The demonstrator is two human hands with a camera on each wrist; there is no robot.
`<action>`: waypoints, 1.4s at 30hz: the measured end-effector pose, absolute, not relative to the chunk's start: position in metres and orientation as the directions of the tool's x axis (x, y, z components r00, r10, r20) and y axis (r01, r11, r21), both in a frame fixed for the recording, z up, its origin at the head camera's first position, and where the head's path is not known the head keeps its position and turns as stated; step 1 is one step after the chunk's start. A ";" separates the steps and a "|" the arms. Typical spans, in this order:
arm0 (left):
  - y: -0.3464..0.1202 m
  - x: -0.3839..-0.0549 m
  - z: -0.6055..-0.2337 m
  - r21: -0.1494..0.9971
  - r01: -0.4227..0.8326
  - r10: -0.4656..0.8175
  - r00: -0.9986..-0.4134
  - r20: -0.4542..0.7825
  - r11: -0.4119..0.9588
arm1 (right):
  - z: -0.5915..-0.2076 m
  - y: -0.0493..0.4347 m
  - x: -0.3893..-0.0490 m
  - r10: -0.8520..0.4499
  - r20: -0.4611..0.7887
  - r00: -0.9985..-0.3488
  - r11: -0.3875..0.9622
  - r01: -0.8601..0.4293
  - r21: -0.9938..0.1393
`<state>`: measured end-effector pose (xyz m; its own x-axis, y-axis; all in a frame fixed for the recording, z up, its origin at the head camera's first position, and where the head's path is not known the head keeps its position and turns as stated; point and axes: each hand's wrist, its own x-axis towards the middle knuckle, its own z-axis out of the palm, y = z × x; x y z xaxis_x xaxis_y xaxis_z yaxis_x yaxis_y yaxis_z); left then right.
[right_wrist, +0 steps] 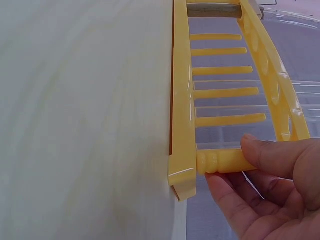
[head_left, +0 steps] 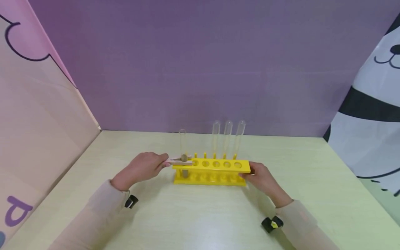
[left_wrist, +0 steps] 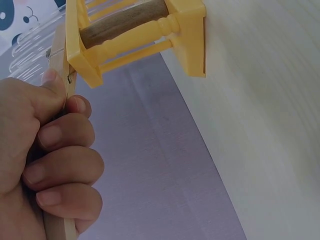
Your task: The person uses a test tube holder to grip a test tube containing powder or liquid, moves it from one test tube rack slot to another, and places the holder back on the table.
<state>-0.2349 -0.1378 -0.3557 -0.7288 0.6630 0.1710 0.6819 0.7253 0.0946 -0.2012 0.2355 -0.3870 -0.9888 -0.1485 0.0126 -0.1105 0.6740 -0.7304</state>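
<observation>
My left hand (head_left: 147,166) grips a wooden test tube clamp (head_left: 178,162), its fingers curled round the handle in the left wrist view. The clamp's jaws lie at the top of a yellow test tube rack (head_left: 210,182), on either side of a test tube (head_left: 183,140). That tube stands upright in the leftmost hole. Brown contents (left_wrist: 125,22) fill its lower part; its upper part is clear. At the rack's other end my right hand (head_left: 261,178) pinches the end post (right_wrist: 225,161) between thumb and fingers.
Three clear test tubes (head_left: 228,133) stand upside down on the rack's right-hand pegs. The rack is on a pale wooden table (head_left: 193,215). A purple panel (head_left: 200,69) rises behind, with printed panels (head_left: 40,104) at the sides.
</observation>
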 end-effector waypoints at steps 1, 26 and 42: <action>-0.138 -0.235 -0.356 0.095 0.682 0.663 -0.729 0.171 0.725 | -0.387 0.235 -0.201 -0.149 0.013 -0.989 0.674 -0.111 -0.730; -0.135 -0.235 -0.352 0.154 0.661 0.653 -0.750 0.107 0.734 | -0.386 0.237 -0.200 -0.167 0.024 -0.986 0.661 -0.130 -0.739; -0.136 -0.238 -0.354 0.175 0.659 0.660 -0.749 0.064 0.731 | -0.385 0.235 -0.201 -0.159 0.022 -0.987 0.668 -0.124 -0.733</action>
